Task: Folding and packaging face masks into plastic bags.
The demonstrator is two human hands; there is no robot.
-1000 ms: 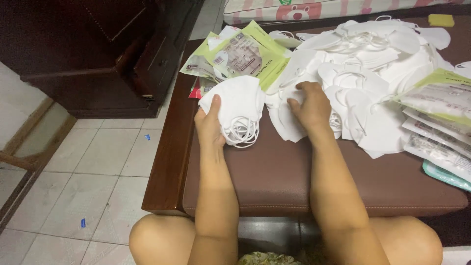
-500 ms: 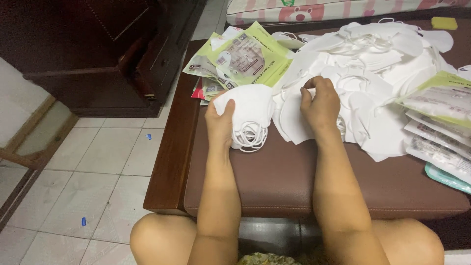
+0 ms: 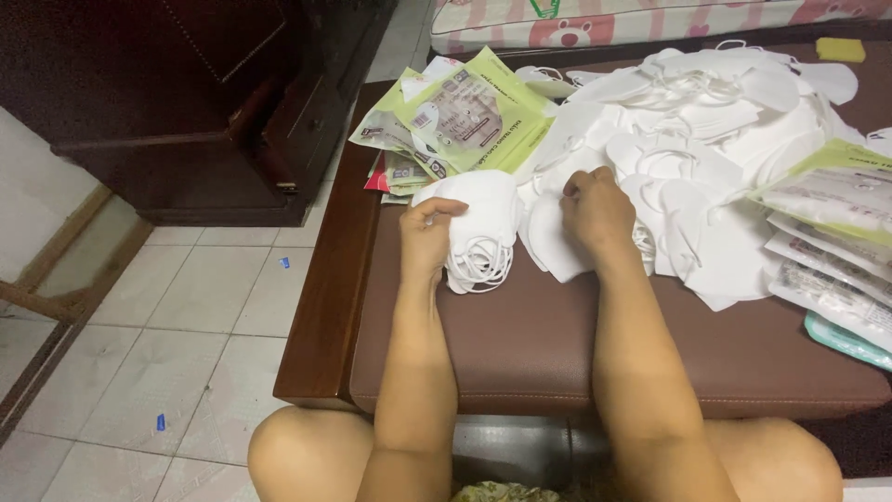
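Left hand (image 3: 429, 234) fingers gripping a stack of white masks (image 3: 476, 228) near the bench (image 3: 557, 344) left edge, right hand (image 3: 595, 209) fingers pinching one loose mask (image 3: 550, 244) just beside, bare cushion toward the person, mask heap (image 3: 706, 130) beyond.

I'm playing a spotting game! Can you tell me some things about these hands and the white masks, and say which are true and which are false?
1. The left hand holds a stack of white masks. True.
2. The right hand rests on the floor tiles. False: it is on the loose mask pile.
3. Green packets lie behind the stack. True.
4. The bench cushion is blue. False: it is brown.
5. A yellow sponge sits far back at the right. True.
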